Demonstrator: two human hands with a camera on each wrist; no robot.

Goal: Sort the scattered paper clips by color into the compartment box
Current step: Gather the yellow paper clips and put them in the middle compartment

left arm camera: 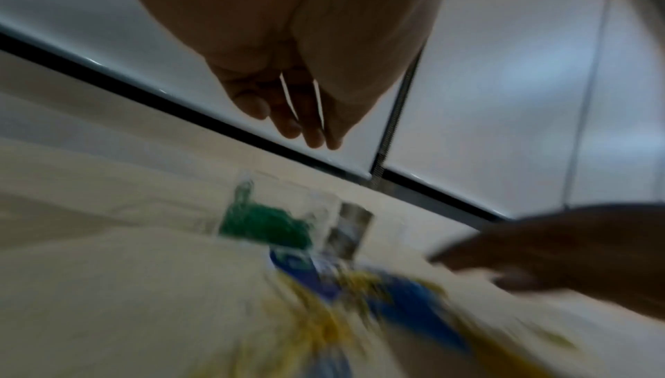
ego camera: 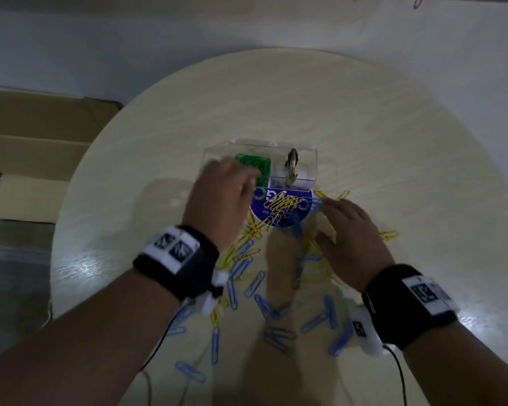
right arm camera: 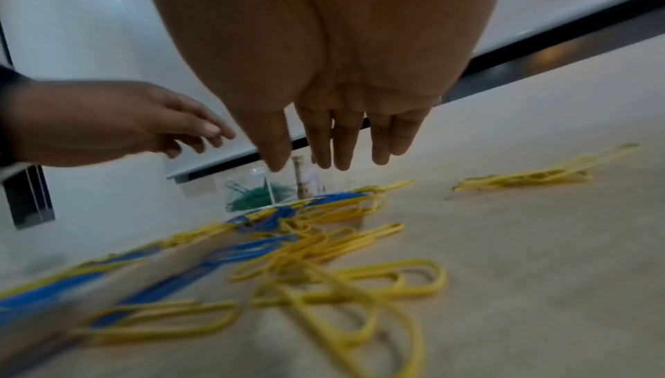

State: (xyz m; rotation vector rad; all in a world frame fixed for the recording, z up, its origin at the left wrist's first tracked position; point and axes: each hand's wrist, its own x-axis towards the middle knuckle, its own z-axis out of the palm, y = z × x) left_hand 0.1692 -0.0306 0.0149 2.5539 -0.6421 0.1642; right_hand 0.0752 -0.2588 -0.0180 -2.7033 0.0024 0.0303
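A clear box [ego camera: 261, 159] is seen near the middle of a round table [ego camera: 364, 127], with green clips [ego camera: 254, 167] gathered in its left compartment and a dark clip-like item, too blurred to name, standing in the right one. A blue label [ego camera: 279, 205] lies at the box's near side, partly covered by yellow clips [ego camera: 279, 205]. More yellow clips and blue clips [ego camera: 254, 284] are scattered over the table between the box and the person, and a small yellow cluster lies apart to the right. The left hand [ego camera: 220, 197] is held above the box's near-left corner, its fingers extended and close together, nothing seen in them. The right hand [ego camera: 346, 232] hovers over the mixed pile, fingers straight and slightly spread, nothing held. A cardboard box [ego camera: 35, 159] is seen on the floor to the left.
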